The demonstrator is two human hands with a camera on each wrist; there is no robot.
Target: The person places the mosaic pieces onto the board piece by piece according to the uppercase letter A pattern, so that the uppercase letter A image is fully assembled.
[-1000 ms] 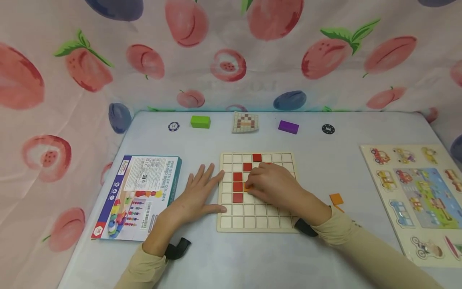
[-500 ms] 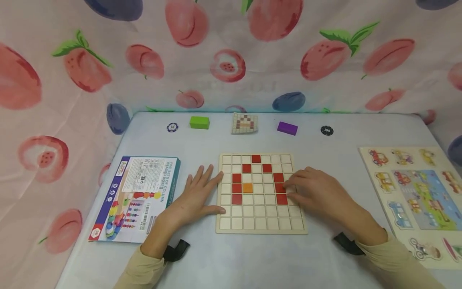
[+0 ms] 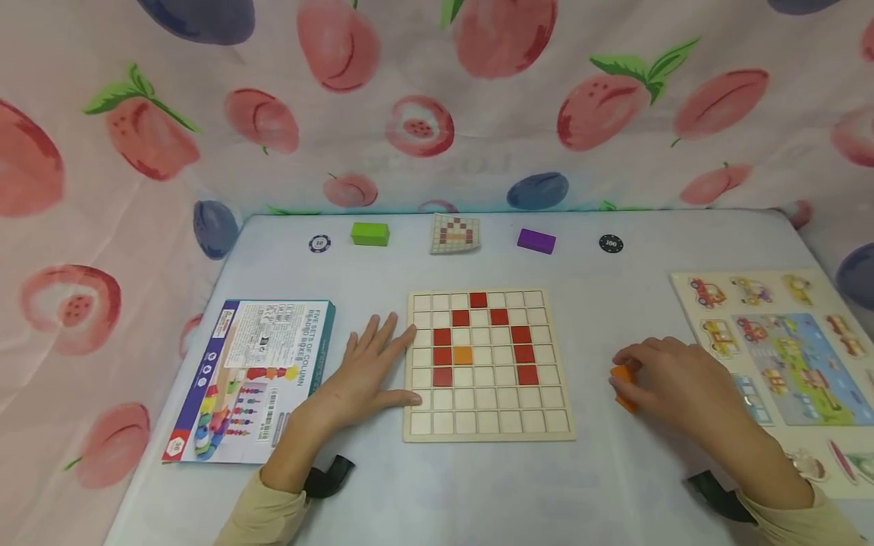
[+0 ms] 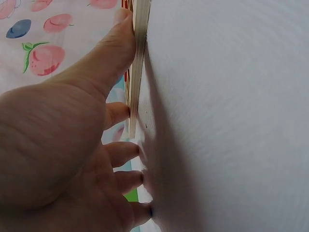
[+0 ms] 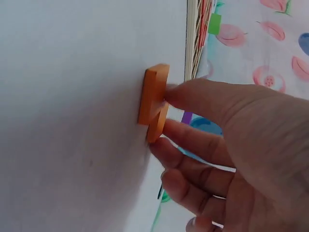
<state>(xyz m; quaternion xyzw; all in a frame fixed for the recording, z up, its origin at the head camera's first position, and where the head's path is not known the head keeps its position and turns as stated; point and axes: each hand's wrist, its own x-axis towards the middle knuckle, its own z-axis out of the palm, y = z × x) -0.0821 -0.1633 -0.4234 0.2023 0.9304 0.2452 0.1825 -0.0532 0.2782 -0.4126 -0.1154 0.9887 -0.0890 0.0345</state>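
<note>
Orange square wooden tiles (image 3: 624, 383) right of the wooden grid board (image 3: 487, 427), your right hand (image 3: 672, 383) pinching them, your left hand (image 3: 366, 371) flat, fingers straight, against the board's left edge.

The box (image 3: 249, 379) reads "FIVE SETS OF COLUMN BEADED BOXES", seen upside down from the head view, the blue chip (image 3: 319, 243) seems to show "10", and the black chip (image 3: 611, 243) shows "100"; other print is too small.
</note>
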